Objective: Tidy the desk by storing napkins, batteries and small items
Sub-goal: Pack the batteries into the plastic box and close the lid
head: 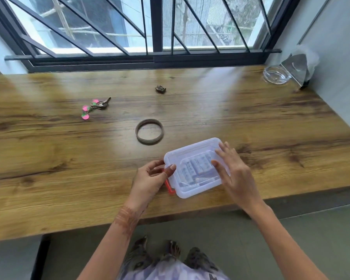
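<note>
Head view, translucent lidded box, batteries inside

A home: a wooden desk under a barred window, keys lying about

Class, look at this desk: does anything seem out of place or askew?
Yes. The clear plastic lidded box of batteries sits askew on the wooden desk. A pink-and-green charm keyring, a brown round band and a small dark brown trinket lie scattered, not yet stored.
</note>
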### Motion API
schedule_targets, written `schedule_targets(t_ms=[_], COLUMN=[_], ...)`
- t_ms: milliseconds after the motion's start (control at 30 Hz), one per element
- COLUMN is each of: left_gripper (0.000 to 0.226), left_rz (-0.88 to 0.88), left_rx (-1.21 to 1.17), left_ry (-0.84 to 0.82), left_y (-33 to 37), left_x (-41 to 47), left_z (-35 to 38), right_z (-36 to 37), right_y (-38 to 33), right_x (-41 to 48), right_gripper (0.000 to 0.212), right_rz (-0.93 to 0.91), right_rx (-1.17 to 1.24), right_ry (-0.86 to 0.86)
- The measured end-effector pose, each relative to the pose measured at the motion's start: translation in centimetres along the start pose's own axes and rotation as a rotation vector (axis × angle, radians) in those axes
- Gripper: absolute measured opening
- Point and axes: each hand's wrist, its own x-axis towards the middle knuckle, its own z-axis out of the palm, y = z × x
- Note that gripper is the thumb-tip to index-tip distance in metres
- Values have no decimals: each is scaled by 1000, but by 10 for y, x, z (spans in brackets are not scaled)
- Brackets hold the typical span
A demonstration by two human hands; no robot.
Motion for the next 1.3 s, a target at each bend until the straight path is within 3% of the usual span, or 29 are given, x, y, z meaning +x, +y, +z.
schedule_targets(t_ms=[100,233,400,533,600,767,967,1200,1300], left_gripper=[35,29,33,26,24,72,53,70,74], left_rz=[-36,-121,-143,-79,17,178,270,302,443], left_rx=[-6,-70,-312,-312,-235,101,278,491,689], left_ry=[0,-15,55,28,-3,35,52,51,156], left_y=[-1,2,8,1,-2,-8,-5,-6,-4], left_x=[-1,-4,-6,-16,-21,-22,-20,-17,-21], left_z=[-2,-1,-6,-5,0,11,9,9,15], right_z=[8,12,19,26,30,38,40,39,30], right_y=[-1,-5,-9,-18,-23,-34,-39,-37,-34], right_x=[-3,-3,-3,-2,-3,-2,-3,-3,-3], right_gripper=[57,60,54,51,51,52,53,53,46], right_rz=[20,46,76,112,114,140,151,141,127], right_rx=[16,14,-2,-21,-48,-141,-207,-215,-54], right_ry=[47,105,138,191,206,217,222,176,139])
